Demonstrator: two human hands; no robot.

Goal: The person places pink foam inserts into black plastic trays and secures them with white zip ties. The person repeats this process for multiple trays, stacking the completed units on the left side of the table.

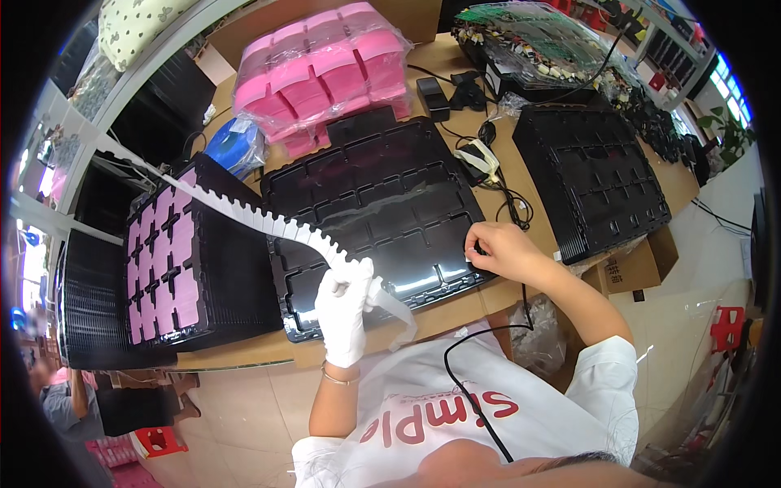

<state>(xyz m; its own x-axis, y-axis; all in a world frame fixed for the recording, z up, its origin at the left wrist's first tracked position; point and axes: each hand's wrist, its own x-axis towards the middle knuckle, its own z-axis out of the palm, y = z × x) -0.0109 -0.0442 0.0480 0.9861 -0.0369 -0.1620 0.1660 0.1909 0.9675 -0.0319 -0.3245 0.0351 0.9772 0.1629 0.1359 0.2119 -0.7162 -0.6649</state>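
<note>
My left hand [345, 305], in a white glove, is closed around a long white strip [281, 228] with square teeth along one edge. The strip rises from the fist toward the upper left, and a smooth tail hangs below on the right. Under both hands lies a wide black plastic tray [370, 220] with moulded compartments. At its right front part is my bare right hand [506, 250], thumb and fingers pinched together. Something tiny and pale shows at those fingertips, too small to name.
Left stands a stack of black trays with pink inserts [165, 260]; right, another black tray stack [602, 183]. Behind are wrapped pink trays [325, 69], a blue roll [236, 149], cables [508, 203] and a pile of green boards [537, 41]. Another person [73, 407] is at lower left.
</note>
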